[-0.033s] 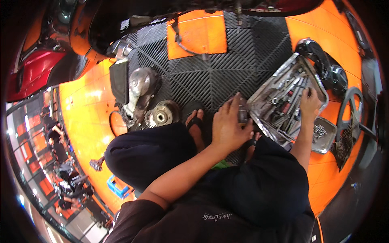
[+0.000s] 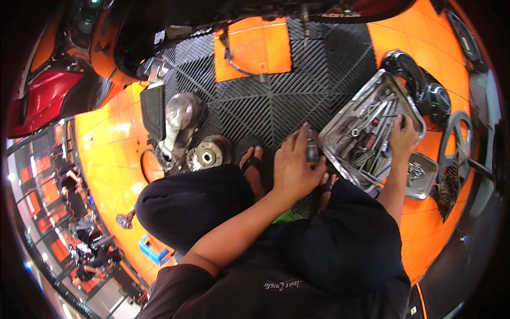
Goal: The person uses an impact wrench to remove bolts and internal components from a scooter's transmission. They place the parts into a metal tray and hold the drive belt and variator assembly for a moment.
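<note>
Since little has changed, work appears unadvanced: left hand (image 2: 292, 171) grasping a dark part (image 2: 312, 150); right hand (image 2: 404, 139), over the two-o'clock tool tray (image 2: 344, 123), grip indeterminable.

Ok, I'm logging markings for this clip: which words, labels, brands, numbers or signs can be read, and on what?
Dark shirt: white script on it; I won't copy its wording.
Dark red bodywork, top: pale lettering, too small and blurred to read.
Tools in the metal tray: no readable markings.
</note>
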`<state>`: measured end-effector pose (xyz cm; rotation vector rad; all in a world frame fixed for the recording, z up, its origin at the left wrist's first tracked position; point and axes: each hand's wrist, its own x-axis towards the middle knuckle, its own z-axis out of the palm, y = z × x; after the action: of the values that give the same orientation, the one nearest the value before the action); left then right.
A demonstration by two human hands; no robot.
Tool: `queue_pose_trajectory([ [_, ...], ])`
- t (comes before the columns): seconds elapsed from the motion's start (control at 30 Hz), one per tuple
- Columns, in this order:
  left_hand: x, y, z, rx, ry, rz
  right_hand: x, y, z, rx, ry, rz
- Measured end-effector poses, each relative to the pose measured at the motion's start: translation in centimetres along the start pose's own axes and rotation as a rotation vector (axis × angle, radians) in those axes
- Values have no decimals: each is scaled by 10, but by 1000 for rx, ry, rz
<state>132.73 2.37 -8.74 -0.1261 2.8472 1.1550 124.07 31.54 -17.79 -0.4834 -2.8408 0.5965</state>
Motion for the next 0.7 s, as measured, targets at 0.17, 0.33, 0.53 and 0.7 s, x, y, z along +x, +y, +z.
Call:
queue_pose_trajectory([
  [0.17, 2, 10, -2, 18, -26, -12, -1, -13, 6, 712, 184, 43],
  [0.33, 0, 7, 0, 20, 30, 17, -3, -89, -2, 1287, -243, 275],
  [0.53, -1, 9, 1, 58, 6, 31, -3, -145, -2, 1303, -702, 206],
  [0.7, 0, 13, -1, 43, -12, 13, 5, -149, -1, 1332, -738, 239],
])
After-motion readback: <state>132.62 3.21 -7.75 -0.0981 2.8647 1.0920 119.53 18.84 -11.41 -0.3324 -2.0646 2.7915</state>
